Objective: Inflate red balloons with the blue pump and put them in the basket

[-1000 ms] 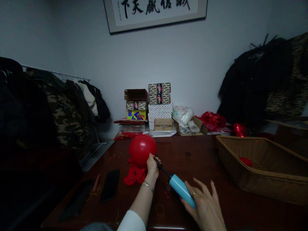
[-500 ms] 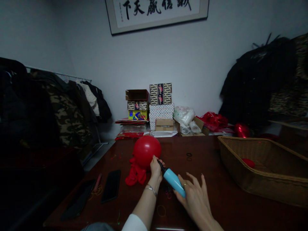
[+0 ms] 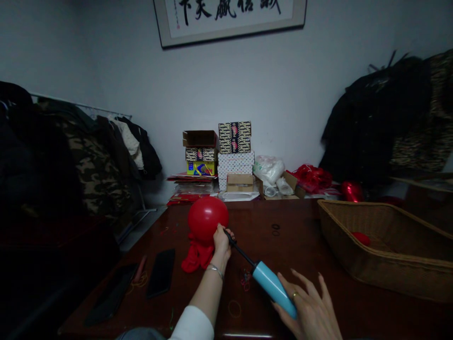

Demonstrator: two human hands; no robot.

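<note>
The left hand [image 3: 222,242] pinches the red balloon [image 3: 207,215] neck onto the blue pump [image 3: 274,289] mid bench [image 3: 300,241]. The right hand [image 3: 313,314] grips its near end, outer fingers splayed. Framed calligraphy [image 3: 230,14] hangs far, its tops cropped.

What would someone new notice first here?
The red balloon on the dark table, its neck pinched by the left hand onto a blue pump that the right hand touches. A big wicker basket sits to the right; framed calligraphy hangs on the wall above.
</note>
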